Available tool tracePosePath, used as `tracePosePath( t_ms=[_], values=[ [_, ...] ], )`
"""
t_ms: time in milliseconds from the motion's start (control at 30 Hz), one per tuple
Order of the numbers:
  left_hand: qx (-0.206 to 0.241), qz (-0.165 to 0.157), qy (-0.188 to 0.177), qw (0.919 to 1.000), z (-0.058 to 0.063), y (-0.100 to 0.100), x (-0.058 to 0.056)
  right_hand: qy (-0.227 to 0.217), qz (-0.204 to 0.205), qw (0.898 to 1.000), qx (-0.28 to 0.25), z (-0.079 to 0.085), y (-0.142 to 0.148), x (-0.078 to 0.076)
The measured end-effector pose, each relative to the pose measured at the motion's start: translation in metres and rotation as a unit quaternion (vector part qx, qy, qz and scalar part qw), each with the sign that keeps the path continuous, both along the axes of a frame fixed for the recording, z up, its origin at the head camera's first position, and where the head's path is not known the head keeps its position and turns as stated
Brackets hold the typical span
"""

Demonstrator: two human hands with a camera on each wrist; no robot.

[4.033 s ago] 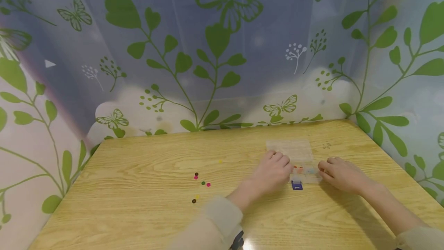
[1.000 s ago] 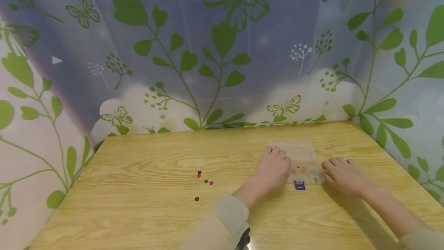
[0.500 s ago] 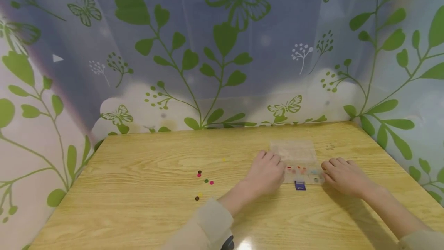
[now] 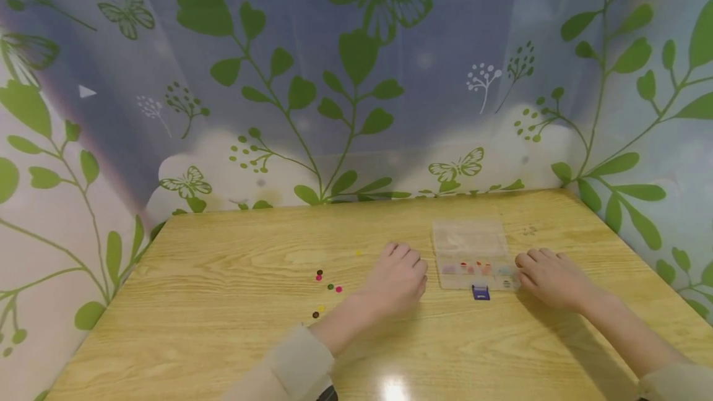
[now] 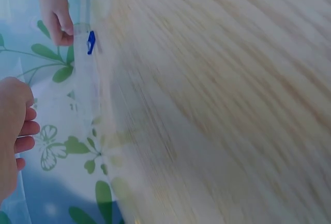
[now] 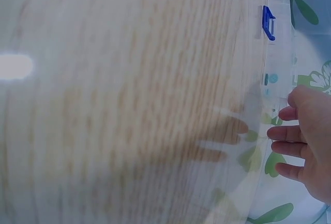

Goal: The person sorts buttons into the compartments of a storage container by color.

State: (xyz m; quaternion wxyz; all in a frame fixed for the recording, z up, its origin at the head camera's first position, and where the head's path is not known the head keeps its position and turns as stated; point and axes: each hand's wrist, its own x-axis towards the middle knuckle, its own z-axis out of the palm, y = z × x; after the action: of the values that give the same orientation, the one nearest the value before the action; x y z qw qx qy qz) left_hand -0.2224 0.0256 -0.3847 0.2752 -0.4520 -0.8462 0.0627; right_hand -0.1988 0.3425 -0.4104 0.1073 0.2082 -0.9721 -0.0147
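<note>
A clear plastic compartment box (image 4: 458,282) lies with its lid (image 4: 469,239) folded back, at the right side of the table. Several small red, pink and bluish pieces sit in its compartments, and a blue latch (image 4: 481,293) hangs at its front. My left hand (image 4: 397,278) is over the table between the box and the loose discs, fingers loosely bent, with nothing visible in it. At the box's right end is my right hand (image 4: 548,277); the right wrist view shows its fingers (image 6: 287,133) apart and fairly straight. Whether it touches the box is unclear.
Several small round discs lie to the left, among them a green disc (image 4: 330,287), a pink disc (image 4: 338,289) and a dark disc (image 4: 315,315). A small cluster of faint pieces (image 4: 529,229) lies behind the right hand. A patterned curtain (image 4: 356,79) borders the wooden table (image 4: 234,265).
My left hand has moved left, away from the box, uncovering its left compartments. My right hand stays at the box's right end. The discs lie where they were.
</note>
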Motion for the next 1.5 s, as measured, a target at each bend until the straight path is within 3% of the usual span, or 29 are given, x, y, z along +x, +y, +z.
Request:
tracePosePath(
  t_ms=[333, 700, 1033, 1300, 1500],
  values=[
    [0.036, -0.006, 0.028, 0.9989, 0.003, -0.035, -0.007, -0.011, 0.0, 1.0, -0.001, 0.001, -0.001, -0.003],
    [0.06, -0.009, 0.038, 0.9975, 0.002, -0.065, -0.006, -0.019, -0.001, 1.0, -0.006, 0.002, 0.001, -0.001],
    [0.102, -0.018, 0.034, 0.994, -0.009, -0.095, -0.014, -0.023, -0.001, 1.0, -0.003, 0.001, 0.002, -0.002],
    [0.103, 0.008, 0.025, 0.9944, -0.022, -0.121, -0.028, -0.027, 0.0, 1.0, -0.008, 0.002, 0.002, -0.003],
    [0.091, 0.025, -0.008, 0.9955, -0.025, -0.136, -0.033, -0.029, 0.004, 1.0, -0.008, 0.002, 0.002, -0.003]
  ],
)
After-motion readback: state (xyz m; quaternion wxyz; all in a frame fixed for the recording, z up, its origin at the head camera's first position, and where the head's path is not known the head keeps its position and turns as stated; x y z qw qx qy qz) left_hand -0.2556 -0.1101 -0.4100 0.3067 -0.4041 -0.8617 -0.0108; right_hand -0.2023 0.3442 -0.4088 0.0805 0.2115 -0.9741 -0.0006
